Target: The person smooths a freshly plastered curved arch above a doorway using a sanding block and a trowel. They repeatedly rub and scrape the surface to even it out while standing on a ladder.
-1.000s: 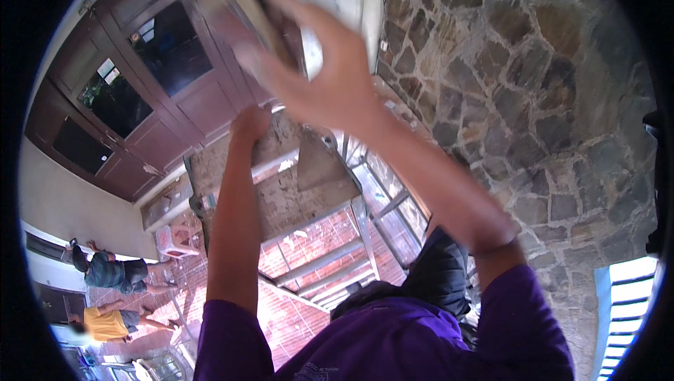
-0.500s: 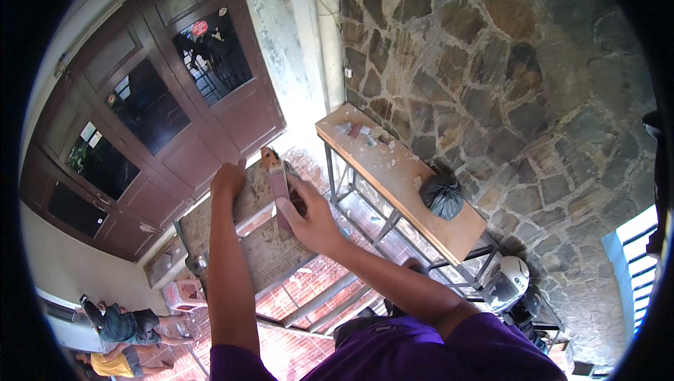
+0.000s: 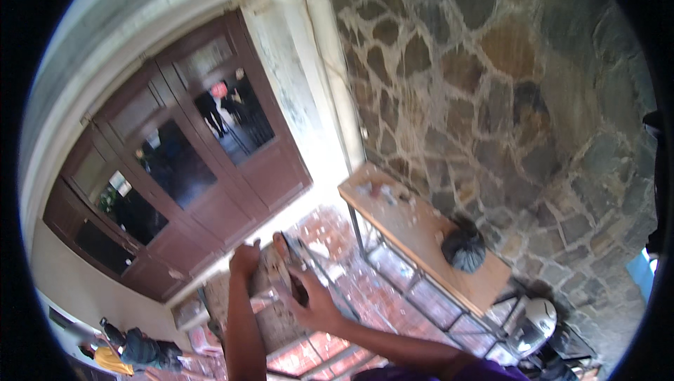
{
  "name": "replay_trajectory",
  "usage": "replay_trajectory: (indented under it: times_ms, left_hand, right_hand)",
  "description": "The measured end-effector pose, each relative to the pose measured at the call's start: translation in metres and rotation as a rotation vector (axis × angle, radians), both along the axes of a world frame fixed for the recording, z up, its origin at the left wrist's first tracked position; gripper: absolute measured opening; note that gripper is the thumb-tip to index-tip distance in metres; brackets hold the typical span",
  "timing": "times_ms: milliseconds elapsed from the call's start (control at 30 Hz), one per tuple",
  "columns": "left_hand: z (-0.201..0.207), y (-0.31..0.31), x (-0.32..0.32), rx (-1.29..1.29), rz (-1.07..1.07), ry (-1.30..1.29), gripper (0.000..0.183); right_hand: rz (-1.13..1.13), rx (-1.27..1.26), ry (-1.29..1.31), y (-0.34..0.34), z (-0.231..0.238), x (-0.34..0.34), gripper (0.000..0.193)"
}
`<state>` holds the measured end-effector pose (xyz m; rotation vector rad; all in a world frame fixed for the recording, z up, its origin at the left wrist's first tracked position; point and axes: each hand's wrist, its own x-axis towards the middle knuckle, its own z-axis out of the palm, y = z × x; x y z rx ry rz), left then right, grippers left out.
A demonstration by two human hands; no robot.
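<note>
Before me is a worn, grey-brown wooden work surface (image 3: 278, 326) of planks with a gap between them. My right hand (image 3: 317, 305) is closed around a narrow, flat piece (image 3: 281, 247) with a tan-brown end, thumb on the near side and fingers at its right. What kind of thing it is, blur hides. The piece is tilted over the planks. At the upper left of the planks, close to the piece's far end, is my left hand (image 3: 245, 259); its fingers are smeared by motion and partly hidden, so their grip does not show.
A wooden-topped bench (image 3: 411, 240) with scraps and a dark plastic bag (image 3: 463, 249) stands along the stone wall (image 3: 512, 51). A white helmet (image 3: 540, 318) lies beyond its near end. Brown doors (image 3: 179, 163) rise at left; two people (image 3: 140, 349) are at lower left.
My view has tipped upward, so doors, bench and hands sit lower in the picture. My right hand keeps hold of the narrow piece, and my left hand stays by the planks.
</note>
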<state>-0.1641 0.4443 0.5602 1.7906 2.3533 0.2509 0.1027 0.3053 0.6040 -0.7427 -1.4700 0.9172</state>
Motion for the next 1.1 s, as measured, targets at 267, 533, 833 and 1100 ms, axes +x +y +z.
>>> replay_trajectory:
  times_ms: [267, 533, 833, 1100]
  left_hand:
    - [0.032, -0.013, 0.028, -0.013, 0.113, -0.106, 0.067]
    - [0.055, -0.021, 0.043, -0.045, 0.111, -0.156, 0.068]
    - [0.045, -0.023, 0.043, 0.043, -0.021, -0.194, 0.061]
    - [0.048, -0.021, 0.045, 0.224, -0.019, -0.313, 0.056]
  right_hand:
    - [0.046, 0.051, -0.004, 0.002, -0.001, 0.005, 0.053]
    - [0.302, -0.291, 0.232, -0.005, 0.0, 0.004, 0.06]
    - [0.071, -0.015, -0.017, -0.016, 0.01, -0.005, 0.055]
    - [0.074, -0.047, 0.036, -0.021, 0.011, -0.014, 0.056]
